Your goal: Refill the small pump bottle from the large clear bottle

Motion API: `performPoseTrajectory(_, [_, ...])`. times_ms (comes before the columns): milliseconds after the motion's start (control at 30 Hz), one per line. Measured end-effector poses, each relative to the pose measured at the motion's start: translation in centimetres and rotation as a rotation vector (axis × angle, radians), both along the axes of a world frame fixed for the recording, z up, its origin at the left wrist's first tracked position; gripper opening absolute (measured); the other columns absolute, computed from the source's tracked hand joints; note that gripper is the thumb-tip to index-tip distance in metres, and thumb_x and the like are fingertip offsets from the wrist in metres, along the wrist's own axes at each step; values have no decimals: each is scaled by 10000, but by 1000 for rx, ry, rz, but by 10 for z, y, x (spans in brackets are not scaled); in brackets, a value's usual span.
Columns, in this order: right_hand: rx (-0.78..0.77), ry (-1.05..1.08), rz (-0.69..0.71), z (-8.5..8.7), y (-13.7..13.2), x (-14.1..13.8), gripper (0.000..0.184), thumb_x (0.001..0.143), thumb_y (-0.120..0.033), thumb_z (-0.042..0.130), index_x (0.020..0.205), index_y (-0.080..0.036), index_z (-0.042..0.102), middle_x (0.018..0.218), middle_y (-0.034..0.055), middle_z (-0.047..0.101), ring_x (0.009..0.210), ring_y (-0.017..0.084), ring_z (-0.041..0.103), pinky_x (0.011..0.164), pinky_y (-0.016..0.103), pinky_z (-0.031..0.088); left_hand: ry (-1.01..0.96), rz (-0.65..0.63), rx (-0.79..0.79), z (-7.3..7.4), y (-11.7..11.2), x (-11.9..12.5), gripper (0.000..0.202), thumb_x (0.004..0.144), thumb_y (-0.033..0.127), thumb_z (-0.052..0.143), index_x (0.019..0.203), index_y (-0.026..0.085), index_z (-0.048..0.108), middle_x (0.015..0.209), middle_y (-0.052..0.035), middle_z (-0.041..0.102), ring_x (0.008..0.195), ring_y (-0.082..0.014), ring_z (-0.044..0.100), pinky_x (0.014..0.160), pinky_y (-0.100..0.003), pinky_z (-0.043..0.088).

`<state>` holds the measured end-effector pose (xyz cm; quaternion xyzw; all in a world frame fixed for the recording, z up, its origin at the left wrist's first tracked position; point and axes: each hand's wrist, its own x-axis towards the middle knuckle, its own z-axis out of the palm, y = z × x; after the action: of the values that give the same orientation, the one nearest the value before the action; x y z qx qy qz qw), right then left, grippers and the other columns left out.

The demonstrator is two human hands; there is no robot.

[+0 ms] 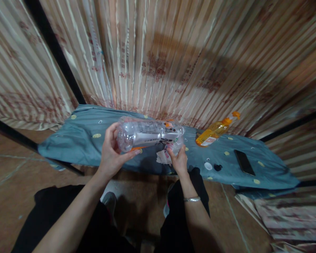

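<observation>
A large clear plastic bottle [150, 135] with a printed label lies nearly level in front of me, above the blue cloth. My left hand [112, 151] is wrapped round its base end, thumb along the near side. At the other end, my right hand [178, 160] is closed on the clear plastic, its thumb near the bottle's shoulder; pink print shows beside it. What exactly its hidden fingers press on cannot be made out. Just left of my right hand is a crumpled whitish piece [163, 157], paper or tissue by its look.
A pump bottle of orange liquid [210, 134] lies tilted on the blue cloth-covered bench [81, 140]. To its right are a white disc [208, 166], a small black cap-like piece [218, 167] and a dark phone [244, 162]. Striped curtains [158, 59] hang behind; black poles frame the bench.
</observation>
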<state>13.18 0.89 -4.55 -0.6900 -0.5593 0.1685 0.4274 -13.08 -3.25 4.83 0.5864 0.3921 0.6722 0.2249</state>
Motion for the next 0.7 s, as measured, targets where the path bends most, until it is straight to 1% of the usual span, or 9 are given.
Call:
performPoseTrajectory(133, [-12, -20, -9, -1, 0, -1, 616, 767, -653, 621, 1148, -186, 496, 907, 107, 726, 867, 322, 702, 721, 377, 520, -11, -6, -15, -1, 0, 0, 939, 521, 482, 953, 1307, 228, 508, 1236, -92, 630, 1151, -275, 649, 948, -383, 578])
performPoseTrajectory(233, [-18, -23, -17, -1, 0, -2, 632, 765, -655, 613, 1159, -176, 493, 897, 108, 723, 861, 327, 701, 716, 379, 518, -18, -12, -16, -1, 0, 0, 949, 517, 458, 961, 1318, 226, 506, 1265, -100, 625, 1178, -281, 640, 964, -390, 572])
performPoseTrajectory(333, [-11, -20, -19, -1, 0, -2, 623, 762, -659, 616, 1147, -184, 495, 895, 106, 722, 858, 328, 703, 712, 379, 519, -16, -14, -16, -2, 1, -1, 958, 515, 436, 966, 1328, 229, 504, 1278, -103, 622, 1191, -285, 636, 973, -394, 568])
performPoseTrajectory(500, [-15, -16, -14, 0, 0, -1, 613, 751, -661, 622, 1123, -194, 484, 899, 107, 721, 872, 334, 704, 725, 385, 522, 2, -3, -22, -2, 1, -2, 967, 517, 479, 957, 1334, 235, 501, 1284, -105, 615, 1195, -294, 634, 990, -413, 562])
performPoseTrajectory(700, [4, 6, -7, 1, -1, -2, 577, 754, -661, 627, 1095, -219, 480, 901, 84, 721, 859, 317, 706, 728, 381, 530, 6, -11, -2, -3, 2, -2, 961, 524, 461, 958, 1339, 237, 501, 1287, -107, 616, 1201, -295, 630, 997, -429, 558])
